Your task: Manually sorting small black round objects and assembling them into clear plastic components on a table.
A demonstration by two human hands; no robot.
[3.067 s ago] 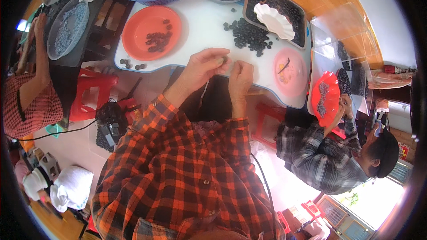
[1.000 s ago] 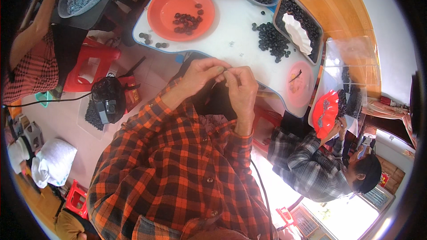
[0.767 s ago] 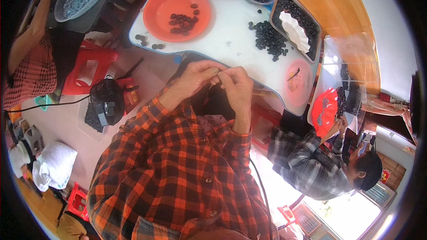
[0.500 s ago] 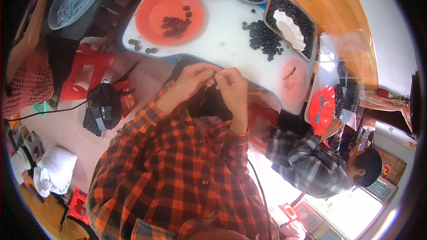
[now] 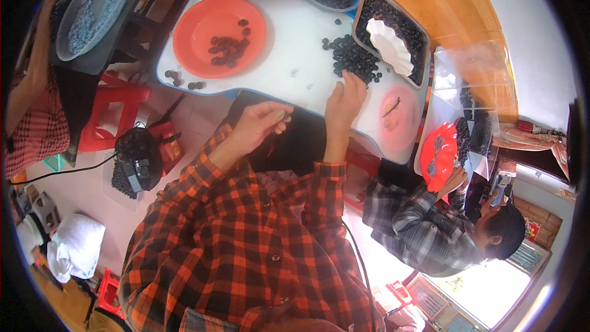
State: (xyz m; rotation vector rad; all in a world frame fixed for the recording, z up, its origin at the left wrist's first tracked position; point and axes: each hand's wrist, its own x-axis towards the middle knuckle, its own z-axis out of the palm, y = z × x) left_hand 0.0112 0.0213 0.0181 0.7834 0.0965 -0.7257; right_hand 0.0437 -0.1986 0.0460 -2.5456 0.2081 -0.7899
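Right hand (image 5: 343,99) is flat on the white table (image 5: 295,55), fingers spread loose and holding nothing, fingertips touching the loose pile of small dark round fruits (image 5: 355,61). Left hand (image 5: 261,124) hovers near the table edge with its grip pinched around something small and dark, can't tell what exactly. The round orange plastic plate (image 5: 218,35) with a few fruits sits further left.

Bright daylight, window (image 5: 491,270) glare (lower right), fisheye-bent edges.

Probably a home sorting workspace: berry-laden white table (image 5: 295,55), red stool (image 5: 114,117).
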